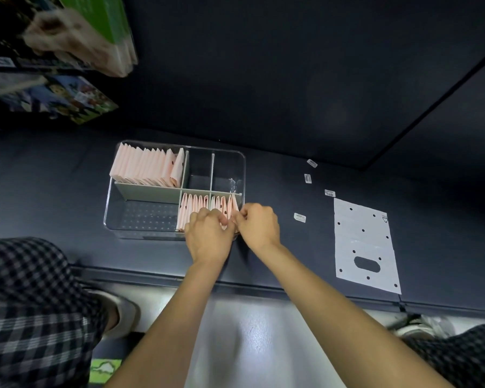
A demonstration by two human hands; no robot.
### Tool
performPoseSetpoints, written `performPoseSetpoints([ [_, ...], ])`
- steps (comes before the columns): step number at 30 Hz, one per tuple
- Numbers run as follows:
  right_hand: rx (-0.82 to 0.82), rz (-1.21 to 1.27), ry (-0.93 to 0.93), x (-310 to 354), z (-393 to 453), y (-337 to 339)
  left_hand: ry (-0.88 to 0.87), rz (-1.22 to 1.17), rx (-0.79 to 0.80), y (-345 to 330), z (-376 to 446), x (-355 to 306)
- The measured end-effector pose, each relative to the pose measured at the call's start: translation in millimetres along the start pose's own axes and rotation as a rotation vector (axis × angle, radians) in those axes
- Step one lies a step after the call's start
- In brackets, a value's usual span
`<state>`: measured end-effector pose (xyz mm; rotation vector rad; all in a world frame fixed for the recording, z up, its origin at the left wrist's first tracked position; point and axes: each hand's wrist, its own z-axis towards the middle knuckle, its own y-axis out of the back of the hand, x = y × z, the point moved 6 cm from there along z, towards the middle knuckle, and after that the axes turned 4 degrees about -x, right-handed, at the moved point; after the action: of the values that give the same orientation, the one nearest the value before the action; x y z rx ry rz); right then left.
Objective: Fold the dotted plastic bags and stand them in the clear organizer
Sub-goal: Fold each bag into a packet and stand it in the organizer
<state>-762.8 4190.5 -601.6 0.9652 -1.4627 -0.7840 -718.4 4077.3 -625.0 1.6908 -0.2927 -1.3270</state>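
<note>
The clear organizer [111,203] stands on the dark table. Its back left compartment holds a row of folded pink dotted bags [144,168] standing upright. Another row of folded bags [196,204] stands in the front right compartments. My left hand [209,236] and my right hand [259,225] meet at the organizer's front right corner, and both pinch a folded bag [230,210] standing among the others there. A flat, unfolded dotted bag [364,242] with a handle cut-out lies on the table to the right.
Several small white stickers [299,217] lie on the table between the organizer and the flat bag. Colourful boxes [67,99] sit at the upper left. Another person's checked clothing and shoe [126,315] are at the lower left. The table's front edge runs below the hands.
</note>
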Motion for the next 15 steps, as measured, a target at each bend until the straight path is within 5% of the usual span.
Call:
performPoseSetpoints([
  [7,0.006,-0.12,0.049,7,1,-3,-0.015,0.017,0.012,-2,0,2],
  [15,0.072,0.16,-0.138,-8,6,-12,-0.075,-0.034,-0.019,1,-4,0],
])
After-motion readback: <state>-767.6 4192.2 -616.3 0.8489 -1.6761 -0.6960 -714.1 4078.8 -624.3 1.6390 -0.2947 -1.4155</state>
